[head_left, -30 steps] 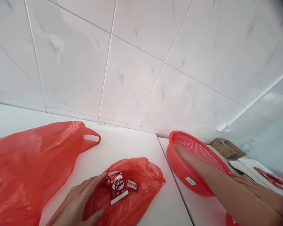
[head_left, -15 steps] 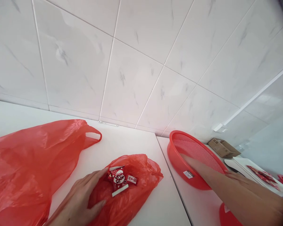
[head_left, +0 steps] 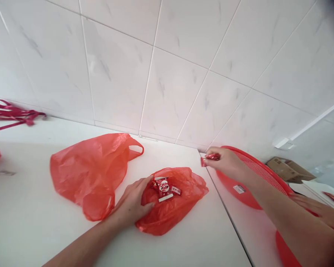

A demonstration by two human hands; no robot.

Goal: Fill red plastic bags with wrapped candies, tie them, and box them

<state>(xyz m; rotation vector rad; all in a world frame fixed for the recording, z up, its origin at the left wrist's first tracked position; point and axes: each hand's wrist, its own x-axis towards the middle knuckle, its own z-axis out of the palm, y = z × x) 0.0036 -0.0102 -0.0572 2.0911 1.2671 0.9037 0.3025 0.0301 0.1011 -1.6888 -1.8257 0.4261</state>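
By basket (head_left: pixel 252 199), R grip (head_left: pixel 225 162) tight on pkt (head_left: pixel 215 157)

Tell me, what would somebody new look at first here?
Probably the bright red bag in the middle of the white table, with small packets showing inside and the left hand at its left side. On the right, a big red basket stands out, and by its left end the right hand holds a shiny red packet. At the far left, pink straps lie tangled near the wall.
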